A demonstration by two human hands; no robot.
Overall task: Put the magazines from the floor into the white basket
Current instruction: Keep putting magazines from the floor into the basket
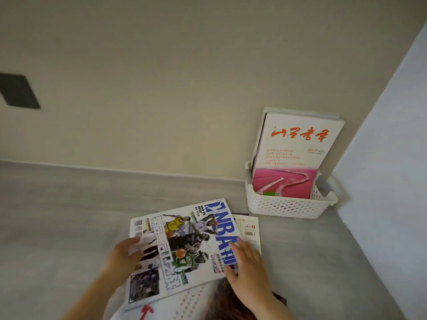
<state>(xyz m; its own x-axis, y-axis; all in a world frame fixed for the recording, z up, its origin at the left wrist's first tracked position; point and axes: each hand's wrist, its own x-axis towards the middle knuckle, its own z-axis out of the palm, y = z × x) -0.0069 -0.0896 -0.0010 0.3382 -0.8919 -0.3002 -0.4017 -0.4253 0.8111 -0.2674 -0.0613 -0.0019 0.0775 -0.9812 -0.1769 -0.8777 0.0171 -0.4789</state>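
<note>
Basket (286,207) stands right, against the wall (magazines (293,155) upright inside); floor pile (180,248) lies left-front.

Glossy paper magazine (182,245), perforated plastic basket (286,207)

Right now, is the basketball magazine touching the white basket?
Apart. The head view shows bare grey floor between the basketball magazine and the white basket.

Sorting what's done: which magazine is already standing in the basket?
The red-titled magazine with the pink cover photo, upright in the white basket. The NBA magazine is still down by the floor between both hands.
</note>
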